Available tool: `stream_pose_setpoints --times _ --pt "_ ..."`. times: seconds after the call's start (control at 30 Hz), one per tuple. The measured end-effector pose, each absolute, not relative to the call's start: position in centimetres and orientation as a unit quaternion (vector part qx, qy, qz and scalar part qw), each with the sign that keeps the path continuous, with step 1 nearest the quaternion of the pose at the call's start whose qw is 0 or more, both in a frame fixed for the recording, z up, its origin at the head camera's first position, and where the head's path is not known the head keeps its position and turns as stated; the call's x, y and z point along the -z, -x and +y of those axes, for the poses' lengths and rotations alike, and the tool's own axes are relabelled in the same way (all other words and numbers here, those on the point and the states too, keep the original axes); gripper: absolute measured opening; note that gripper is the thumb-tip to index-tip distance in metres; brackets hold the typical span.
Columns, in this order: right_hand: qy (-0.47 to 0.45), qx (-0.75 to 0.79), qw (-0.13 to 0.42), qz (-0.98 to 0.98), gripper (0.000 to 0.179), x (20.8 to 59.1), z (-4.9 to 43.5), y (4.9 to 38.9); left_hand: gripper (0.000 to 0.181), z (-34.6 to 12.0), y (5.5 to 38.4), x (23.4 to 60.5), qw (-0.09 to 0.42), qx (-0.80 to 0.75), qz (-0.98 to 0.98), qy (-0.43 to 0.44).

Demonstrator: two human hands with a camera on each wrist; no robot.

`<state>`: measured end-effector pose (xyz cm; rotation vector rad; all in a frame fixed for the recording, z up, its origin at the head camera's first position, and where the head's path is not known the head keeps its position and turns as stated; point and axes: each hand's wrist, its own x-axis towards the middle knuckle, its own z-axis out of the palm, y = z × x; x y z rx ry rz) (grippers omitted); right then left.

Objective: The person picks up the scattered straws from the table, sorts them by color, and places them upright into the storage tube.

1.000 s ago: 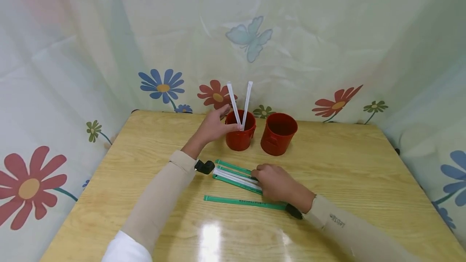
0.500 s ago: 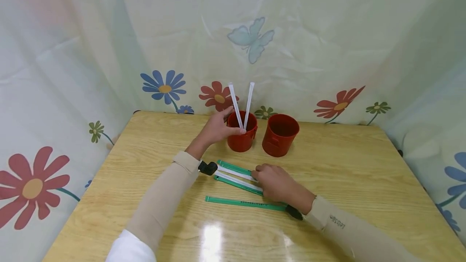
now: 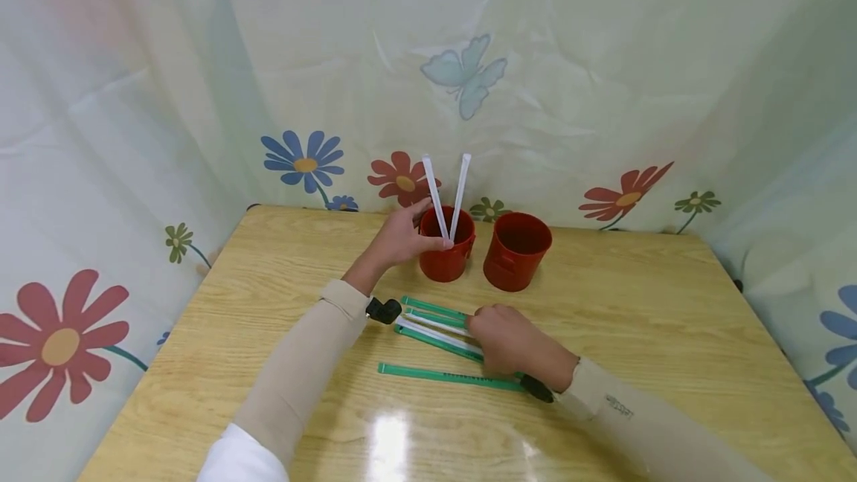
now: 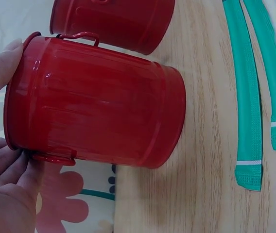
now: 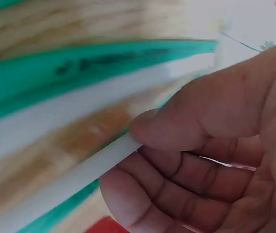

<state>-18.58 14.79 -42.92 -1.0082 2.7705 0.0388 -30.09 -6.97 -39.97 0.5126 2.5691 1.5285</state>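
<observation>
My left hand (image 3: 399, 239) holds the left red bucket (image 3: 443, 265) at its rim, thumb on the near side and fingers at the far side. Two white paper-wrapped straws (image 3: 459, 192) stand in that bucket, leaning apart. On the table, my right hand (image 3: 512, 337) pinches a white wrapped straw (image 5: 87, 167) between thumb and fingertips. Beside it lie another white straw (image 3: 435, 335) and several green-wrapped straws (image 3: 438, 309), their right ends hidden by the hand. The left wrist view shows the held bucket (image 4: 99, 102) close up, with green wrappers (image 4: 247, 107) lying on the table nearby.
A second red bucket (image 3: 512, 266) stands just right of the held one. One green-wrapped straw (image 3: 448, 376) lies apart, nearer the front. A flowered curtain (image 3: 535, 95) hangs behind the wooden table (image 3: 636, 303).
The white straw under my right hand has shifted among the green ones, first away from me, then back slightly. My left hand has kept its hold on the bucket.
</observation>
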Motion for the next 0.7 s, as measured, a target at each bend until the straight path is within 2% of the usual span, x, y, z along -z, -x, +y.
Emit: stream_pose_setpoints --times 0.1,0.17,0.27,0.4,0.7 --pt "0.335 0.034 0.097 0.937 0.013 41.7 15.4 18.4 0.088 -6.9 30.1 40.0 0.057 -0.504 0.845 -0.169" --pt "0.334 0.078 0.086 0.935 0.017 40.8 15.9 18.4 0.088 -6.9 30.1 40.0 0.057 -0.504 0.845 -0.168" --pt "0.352 0.148 0.05 0.923 0.024 39.4 16.6 18.6 0.087 -7.0 30.1 40.1 0.058 -0.506 0.845 -0.167" --pt "0.365 0.211 0.004 0.907 0.02 37.5 17.2 19.1 0.088 -7.1 30.2 40.0 0.055 -0.496 0.851 -0.163" --pt "0.303 0.362 -0.04 0.881 0.011 34.0 17.7 20.4 0.09 -6.8 30.3 40.2 0.056 -0.502 0.846 -0.168"
